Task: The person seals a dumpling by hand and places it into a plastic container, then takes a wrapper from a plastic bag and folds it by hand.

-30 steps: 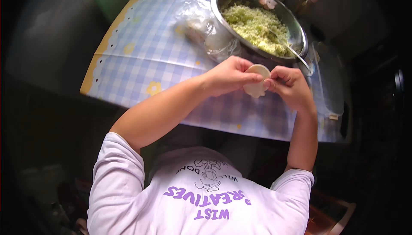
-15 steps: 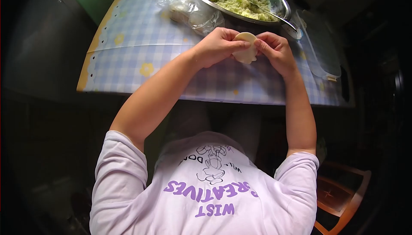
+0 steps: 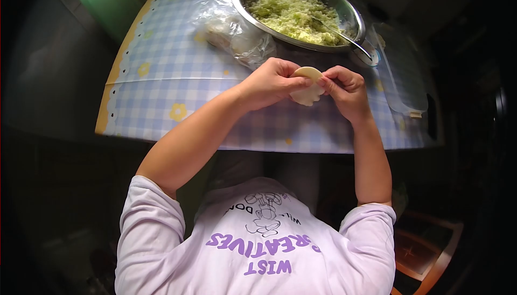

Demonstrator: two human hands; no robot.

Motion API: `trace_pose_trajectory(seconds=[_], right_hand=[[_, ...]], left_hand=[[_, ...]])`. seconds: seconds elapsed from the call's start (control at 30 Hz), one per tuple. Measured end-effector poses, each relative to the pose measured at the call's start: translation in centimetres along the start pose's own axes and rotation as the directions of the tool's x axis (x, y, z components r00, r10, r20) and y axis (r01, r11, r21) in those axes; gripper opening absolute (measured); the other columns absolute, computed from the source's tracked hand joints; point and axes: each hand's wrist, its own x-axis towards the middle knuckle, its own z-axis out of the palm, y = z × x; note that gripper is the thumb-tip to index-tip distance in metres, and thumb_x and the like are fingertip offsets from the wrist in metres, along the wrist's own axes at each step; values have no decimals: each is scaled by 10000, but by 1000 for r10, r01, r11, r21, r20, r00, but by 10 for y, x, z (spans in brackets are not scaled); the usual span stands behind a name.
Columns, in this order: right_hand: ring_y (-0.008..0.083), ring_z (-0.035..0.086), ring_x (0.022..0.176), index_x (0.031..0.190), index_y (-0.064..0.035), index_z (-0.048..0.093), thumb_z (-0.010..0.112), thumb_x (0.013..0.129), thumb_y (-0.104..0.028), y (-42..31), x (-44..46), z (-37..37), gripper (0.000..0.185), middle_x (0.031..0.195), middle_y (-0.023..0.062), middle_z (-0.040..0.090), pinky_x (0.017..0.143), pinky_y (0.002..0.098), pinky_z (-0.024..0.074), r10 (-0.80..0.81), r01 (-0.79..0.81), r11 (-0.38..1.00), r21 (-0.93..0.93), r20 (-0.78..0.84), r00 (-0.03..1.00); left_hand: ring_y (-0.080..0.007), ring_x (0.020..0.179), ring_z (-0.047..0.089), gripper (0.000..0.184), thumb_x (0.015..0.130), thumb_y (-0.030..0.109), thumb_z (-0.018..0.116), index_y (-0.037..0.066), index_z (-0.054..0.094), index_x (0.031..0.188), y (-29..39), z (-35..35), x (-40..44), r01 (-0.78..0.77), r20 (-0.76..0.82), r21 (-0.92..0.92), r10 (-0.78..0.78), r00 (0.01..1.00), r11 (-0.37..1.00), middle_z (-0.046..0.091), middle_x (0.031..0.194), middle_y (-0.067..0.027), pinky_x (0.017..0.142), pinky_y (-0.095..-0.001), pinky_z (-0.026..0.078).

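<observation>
A round, pale dough wrapper (image 3: 308, 97) with a scalloped lower edge is held up above the table, between both hands. My left hand (image 3: 272, 84) pinches its left side between thumb and fingers. On its right edge, my right hand (image 3: 346, 90) has thumb and fingers pressed together. Just beyond the hands is a large metal bowl (image 3: 252, 18) of shredded pale green filling (image 3: 295, 16), with a metal spoon (image 3: 344, 37) leaning on its rim. Whether filling lies inside the wrapper cannot be made out.
Left of the bowl lies a clear plastic bag (image 3: 232, 32) with pale round pieces inside. A transparent lid or tray (image 3: 404, 79) lies at the right of the checked tablecloth (image 3: 156, 96). A wooden chair (image 3: 423, 252) stands at the lower right.
The camera view has shifted, moving the table and bowl in the picture. Both hands still hold the wrapper, and its lower edge shows more scallops than a second ago.
</observation>
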Motion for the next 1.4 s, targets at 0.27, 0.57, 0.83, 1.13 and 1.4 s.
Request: trace_pose_trajectory(seconds=[0.27, 0.57, 0.83, 1.13, 1.4], right_hand=[[45, 569, 673, 878, -8, 663, 662, 879, -86, -5, -2, 0, 78, 738, 0, 645, 601, 185, 448, 66, -66, 998, 8, 19, 998], [107, 634, 696, 911, 30, 639, 650, 863, -67, -47, 23, 11, 109, 752, 68, 665, 627, 244, 490, -6, 57, 919, -391, 131, 991], [109, 615, 638, 820, 21, 618, 667, 825, -22, -68, 45, 2, 66, 691, 66, 633, 577, 244, 470, 10, 155, 833, -532, 295, 956], [209, 610, 588, 797, -21, 614, 683, 774, -14, -77, 53, -1, 73, 688, 85, 611, 537, 293, 460, -126, 365, 769, -524, 436, 891], [212, 610, 580, 783, -33, 611, 680, 794, -49, -47, 43, -10, 71, 674, 80, 616, 521, 294, 463, -205, 388, 816, -428, 413, 887]], left_hand=[[-132, 874, 654, 296, 899, 186, 657, -45, 646, 1084, -1, -4, 0, 31, 33, 66, -33, 999, 997, 690, 966, -97, 791, -276, 532], [-134, 881, 654, 305, 895, 189, 656, -45, 642, 1091, 13, -2, -8, 4, 21, -56, -2, 1000, 998, 686, 978, -94, 795, -289, 535], [-115, 885, 642, 304, 892, 197, 659, -22, 648, 1104, 13, -7, -4, -2, 72, -160, 14, 997, 987, 688, 961, -71, 767, -266, 524], [-97, 883, 620, 298, 874, 168, 678, -12, 645, 1109, 19, -6, -9, 74, 38, -160, -69, 997, 984, 665, 971, -45, 795, -264, 511], [-106, 896, 623, 220, 896, 114, 646, -20, 640, 1070, 12, 1, -10, 106, 74, -195, -94, 993, 975, 665, 972, -59, 808, -269, 508]])
